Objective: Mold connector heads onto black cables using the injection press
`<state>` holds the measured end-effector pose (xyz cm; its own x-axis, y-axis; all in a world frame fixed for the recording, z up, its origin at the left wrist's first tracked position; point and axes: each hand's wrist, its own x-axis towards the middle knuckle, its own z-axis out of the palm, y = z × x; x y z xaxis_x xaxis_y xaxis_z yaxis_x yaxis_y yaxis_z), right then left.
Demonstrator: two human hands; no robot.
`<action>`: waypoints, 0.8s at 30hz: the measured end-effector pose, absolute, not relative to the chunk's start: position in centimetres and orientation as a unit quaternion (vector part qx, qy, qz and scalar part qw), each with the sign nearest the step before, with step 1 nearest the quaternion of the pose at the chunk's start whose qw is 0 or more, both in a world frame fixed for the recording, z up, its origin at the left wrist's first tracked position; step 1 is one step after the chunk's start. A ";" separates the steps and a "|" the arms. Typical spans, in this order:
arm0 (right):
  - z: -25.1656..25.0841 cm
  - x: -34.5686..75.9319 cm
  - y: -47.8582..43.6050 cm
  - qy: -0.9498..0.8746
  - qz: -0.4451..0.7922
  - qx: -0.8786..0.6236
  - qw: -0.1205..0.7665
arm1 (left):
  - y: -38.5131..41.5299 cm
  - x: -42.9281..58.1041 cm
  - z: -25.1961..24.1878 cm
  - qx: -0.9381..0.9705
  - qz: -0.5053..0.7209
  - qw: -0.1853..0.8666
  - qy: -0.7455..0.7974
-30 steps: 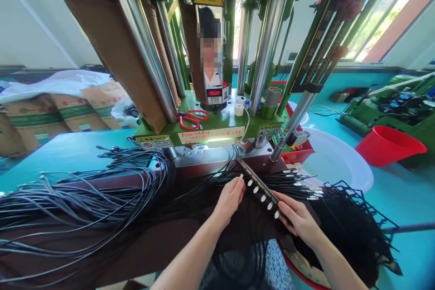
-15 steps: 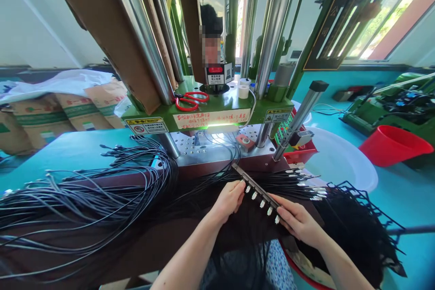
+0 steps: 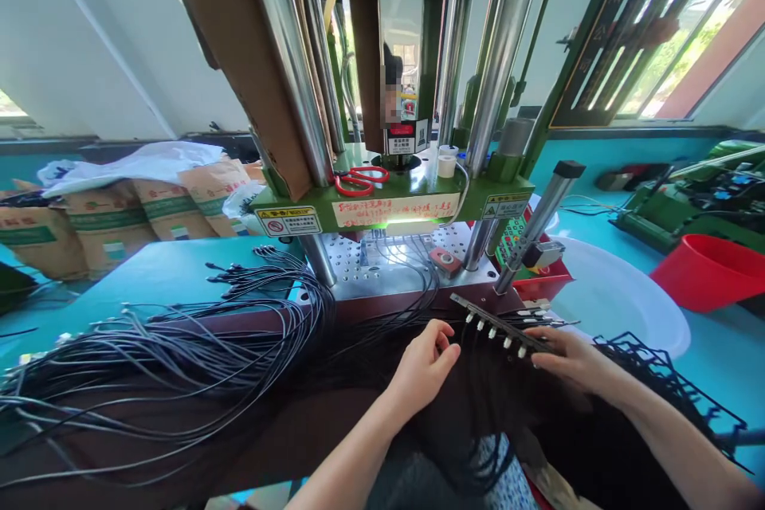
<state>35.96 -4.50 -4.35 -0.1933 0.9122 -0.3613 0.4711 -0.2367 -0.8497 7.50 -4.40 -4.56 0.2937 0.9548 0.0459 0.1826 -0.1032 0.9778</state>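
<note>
My right hand (image 3: 570,358) grips the right end of a narrow dark metal bar (image 3: 488,316), thumb in front. Several small white connectors (image 3: 492,331) stick out along the bar's near edge, and black cables (image 3: 478,398) hang down beneath it. To the left of the bar is my left hand (image 3: 425,362), apart from it. Its fingers are loosely curled, with a gap between thumb and forefinger and nothing seen in them. Both hands are above the dark front worktop, which bears many black cables (image 3: 251,351) at the left.
A green press (image 3: 287,195) with steel columns stands ahead, and red-handled scissors (image 3: 362,181) lie on its plate. An orange-brown block (image 3: 445,261) sits on the perforated bed (image 3: 382,279). At right are a white basin (image 3: 621,295) and a red bucket (image 3: 711,271).
My left hand has come off the bar's connector row and its fingers have loosened. My right hand has carried the bar to the right. The camera view has also shifted.
</note>
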 end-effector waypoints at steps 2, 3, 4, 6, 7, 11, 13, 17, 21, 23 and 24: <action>-3.3 35.9 -2.0 -0.623 0.496 -0.580 0.172 | -4.4 6.9 -3.6 0.664 0.370 0.486 0.430; -2.6 35.5 -0.7 -0.649 0.484 -0.567 0.149 | -4.3 6.6 -3.2 0.677 0.365 0.475 0.427; -1.9 34.8 0.6 -0.689 0.460 -0.546 0.123 | -4.0 6.2 -2.9 0.686 0.366 0.459 0.431; -0.8 33.0 3.1 -0.782 0.376 -0.490 0.077 | -3.1 5.2 -2.6 0.689 0.382 0.420 0.450; -0.5 31.9 4.2 -0.823 0.329 -0.460 0.064 | -2.5 4.7 -2.6 0.685 0.396 0.399 0.464; -1.4 28.1 7.4 -0.876 0.230 -0.422 0.046 | -0.5 2.5 -3.7 0.658 0.446 0.307 0.524; -2.3 27.1 8.2 -0.879 0.208 -0.427 0.041 | 0.0 1.8 -4.6 0.644 0.456 0.276 0.549; -2.8 26.5 9.8 -0.884 0.193 -0.423 0.042 | -0.2 2.1 -5.7 0.651 0.443 0.241 0.568; -1.9 23.8 13.6 -0.873 0.140 -0.454 0.110 | -0.5 3.4 -5.9 0.705 0.384 0.170 0.572; -1.6 21.3 16.0 -0.860 0.104 -0.479 0.144 | -0.5 3.8 -6.0 0.724 0.356 0.147 0.572; -1.5 19.9 17.1 -0.855 0.090 -0.486 0.157 | -0.4 3.9 -6.1 0.730 0.345 0.142 0.573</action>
